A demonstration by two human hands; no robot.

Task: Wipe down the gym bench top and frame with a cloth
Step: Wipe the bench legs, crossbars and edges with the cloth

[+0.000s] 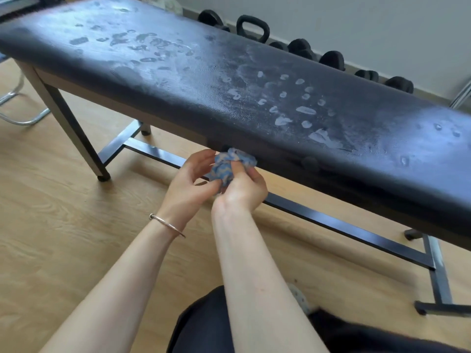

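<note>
bench top [229, 80] is black grainy leather-look vinyl, slight sheen, whitish smudges toward 3 o'clock. frame [331, 222] looks smooth dark metal, cloth [224, 166] crumpled blue fabric, floor [51, 200] wood-grain.

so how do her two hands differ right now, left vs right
The left hand has a thin bracelet at its wrist; the right hand has a bare wrist. The left hand shows its palm side, fingers loosely curved round the cloth; the right hand shows its back, fingers curled tightly into it. Both hold the crumpled blue cloth, just below the near edge of the bench top.
</note>
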